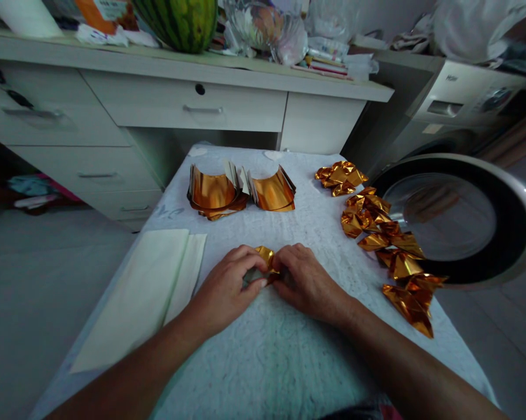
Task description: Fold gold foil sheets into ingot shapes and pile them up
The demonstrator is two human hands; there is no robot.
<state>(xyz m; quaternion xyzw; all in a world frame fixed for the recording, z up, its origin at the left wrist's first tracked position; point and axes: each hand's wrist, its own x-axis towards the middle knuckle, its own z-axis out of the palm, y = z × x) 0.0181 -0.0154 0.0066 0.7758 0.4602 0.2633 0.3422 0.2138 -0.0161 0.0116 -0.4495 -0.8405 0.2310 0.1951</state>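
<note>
Both my hands meet at the middle of the cloth-covered table around a small gold foil paper piece (266, 255), partly hidden by fingers. My left hand (234, 274) pinches its left side with thumb and fingers curled. On its right side, the fingers of my right hand (304, 277) close over the foil. Farther back stand two curved stacks of gold foil sheets, the left stack (214, 191) and the right stack (272, 191). A row of folded gold foil pieces (372, 219) runs along the table's right edge.
White paper sheets (136, 286) lie at the table's left. Behind stands a white drawer cabinet (241, 108) with a watermelon (175, 23) and plastic bags on top. An open washing machine door (455, 216) juts close to the table's right edge.
</note>
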